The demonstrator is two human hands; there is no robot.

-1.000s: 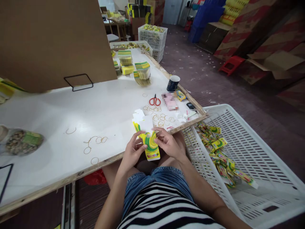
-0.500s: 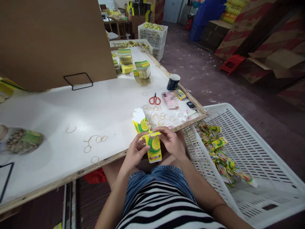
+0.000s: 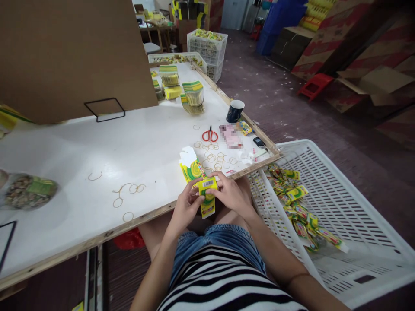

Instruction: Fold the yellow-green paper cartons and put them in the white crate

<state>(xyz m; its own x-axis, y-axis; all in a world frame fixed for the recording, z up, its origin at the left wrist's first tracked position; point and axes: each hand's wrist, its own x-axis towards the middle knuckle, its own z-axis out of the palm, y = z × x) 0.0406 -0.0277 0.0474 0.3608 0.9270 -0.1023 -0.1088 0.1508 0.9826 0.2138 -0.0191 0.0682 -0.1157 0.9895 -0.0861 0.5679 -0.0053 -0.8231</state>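
Over my lap, just off the table edge, I hold a small yellow-and-green cardboard box (image 3: 208, 211) with both hands. My left hand (image 3: 187, 206) grips its left side, thumb on the front. My right hand (image 3: 229, 193) has its thumb across the upper front and fingers behind at the top right. A flap with a barcode shows at the box's top end. Right behind it, flat yellow-green cartons (image 3: 190, 166) with white flaps lie on the table edge. Rubber bands (image 3: 212, 157) are scattered past them, near red-handled scissors (image 3: 210, 135).
At my right stands a white plastic crate (image 3: 311, 149) with several filled yellow packs (image 3: 298, 193). A dark mug (image 3: 235, 111) stands near the table's right edge. Carton stacks (image 3: 193, 94) sit farther back. A jar (image 3: 30, 191) lies at the left, and a cardboard sheet (image 3: 74, 56) rises behind.
The top flap of the box has folded forward, so its barcode now faces me. My right thumb has come down onto the box front. My left hand has stayed nearly in place.
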